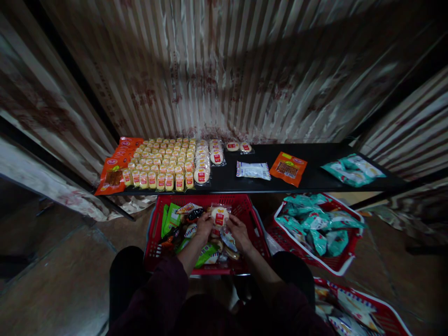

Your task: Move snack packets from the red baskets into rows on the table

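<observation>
A red basket (247, 207) full of mixed snack packets stands on the floor in front of me. My left hand (204, 225) is closed on a round cake in a clear wrapper (220, 215), held just above the basket's contents. My right hand (238, 231) reaches into the same pile beside it, fingers curled among the packets; what it grips I cannot make out. Beyond the basket runs a low black shelf (315, 179) with rows of small yellow cakes (164, 163) and a column of round wrapped cakes (203, 163).
Orange packets (117, 168) lie at the shelf's left end, a white packet (253, 170), another orange packet (288, 168) and teal packets (352, 170) farther right. A second red basket (336, 266) holds teal packets; a third (385, 315) sits at bottom right. Corrugated sheeting stands behind.
</observation>
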A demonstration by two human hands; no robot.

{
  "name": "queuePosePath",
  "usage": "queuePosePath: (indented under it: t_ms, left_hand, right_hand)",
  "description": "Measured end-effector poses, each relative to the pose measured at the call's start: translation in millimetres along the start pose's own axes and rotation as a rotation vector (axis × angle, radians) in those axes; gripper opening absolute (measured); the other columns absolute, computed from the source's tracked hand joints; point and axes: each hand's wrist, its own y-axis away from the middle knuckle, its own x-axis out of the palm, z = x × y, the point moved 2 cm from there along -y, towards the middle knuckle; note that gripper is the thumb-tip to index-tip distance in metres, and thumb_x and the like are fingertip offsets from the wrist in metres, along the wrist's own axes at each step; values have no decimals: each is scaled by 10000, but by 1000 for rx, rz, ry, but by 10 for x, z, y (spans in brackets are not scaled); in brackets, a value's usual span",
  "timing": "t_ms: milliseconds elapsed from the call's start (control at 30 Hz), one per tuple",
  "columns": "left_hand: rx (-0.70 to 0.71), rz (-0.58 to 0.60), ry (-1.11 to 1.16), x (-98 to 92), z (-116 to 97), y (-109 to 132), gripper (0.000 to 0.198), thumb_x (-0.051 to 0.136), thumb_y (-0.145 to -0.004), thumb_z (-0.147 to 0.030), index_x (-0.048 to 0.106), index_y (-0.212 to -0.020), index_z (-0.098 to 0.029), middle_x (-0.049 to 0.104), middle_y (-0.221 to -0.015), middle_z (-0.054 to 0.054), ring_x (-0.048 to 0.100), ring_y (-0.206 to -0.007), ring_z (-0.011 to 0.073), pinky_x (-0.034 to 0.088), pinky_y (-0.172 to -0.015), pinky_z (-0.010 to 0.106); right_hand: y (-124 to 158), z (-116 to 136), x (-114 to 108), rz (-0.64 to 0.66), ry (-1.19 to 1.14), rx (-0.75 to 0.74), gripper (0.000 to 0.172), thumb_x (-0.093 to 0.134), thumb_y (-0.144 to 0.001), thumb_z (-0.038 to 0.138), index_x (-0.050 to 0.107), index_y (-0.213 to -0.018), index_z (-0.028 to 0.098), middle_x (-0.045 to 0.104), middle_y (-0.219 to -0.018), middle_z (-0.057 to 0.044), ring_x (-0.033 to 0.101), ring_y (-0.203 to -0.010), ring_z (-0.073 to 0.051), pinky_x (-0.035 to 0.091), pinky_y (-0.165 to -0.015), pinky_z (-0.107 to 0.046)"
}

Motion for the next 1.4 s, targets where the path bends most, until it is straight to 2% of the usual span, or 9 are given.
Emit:
queuePosePath:
  t_ms: [200,400,667,833,1100,1233,1400]
  left_hand:
    - [43,-5,-121,33,-158,-41,245,639,-724,-163,698,-961,-176,719,-911,26,648,-775,138,514,-741,254]
    - [148,-25,-312,83,-402,-50,236,556,-782,-101,681,-968,-175,718,-951,41,645,-872,145,488,-857,274]
    - [291,-66,-502,174,-674,22,247,515,-824,-132,659,-1025,-150,704,-1016,100,639,-934,191,466,-900,327]
    - [335,-90,-539,239,-852,41,243,512,-838,-154,649,-1037,-176,696,-1048,86,630,-973,190,448,-924,320]
    - [366,-95,-537,390,-1009,-59,293,496,-829,-128,607,-1094,-188,698,-1010,70,630,-957,183,456,-901,296]
    - [373,-145,-541,415,-1080,-98,370,478,-808,-75,580,-1148,-180,691,-1033,80,620,-996,183,439,-936,295]
    - [401,-141,-522,484,-1099,-180,420,458,-781,-25,557,-1159,-178,681,-1036,76,617,-1001,177,443,-952,310]
  right_hand:
    - [-18,159,63,-62,5,-75,545,783,-505,471,660,-950,182,713,-757,-23,625,-625,-186,495,-578,-291]
    - [-55,354,110,-39,75,-182,472,764,-549,465,676,-915,181,709,-786,-33,614,-653,-186,487,-625,-302]
    - [-117,490,183,-20,79,-261,451,736,-593,472,678,-940,189,708,-858,-43,636,-783,-219,503,-725,-339]
    - [-162,607,236,6,68,-283,460,726,-630,454,655,-1001,191,711,-910,-49,640,-809,-221,511,-745,-345]
    - [-552,723,206,-24,122,-374,392,703,-645,426,676,-964,199,712,-940,-41,627,-854,-215,496,-797,-345]
    - [-723,806,209,-22,107,-386,389,707,-634,411,676,-958,198,711,-913,-36,625,-841,-207,485,-824,-358]
    - [-877,933,216,-40,121,-403,400,704,-626,411,682,-952,180,712,-910,-49,621,-837,-208,481,-818,-359]
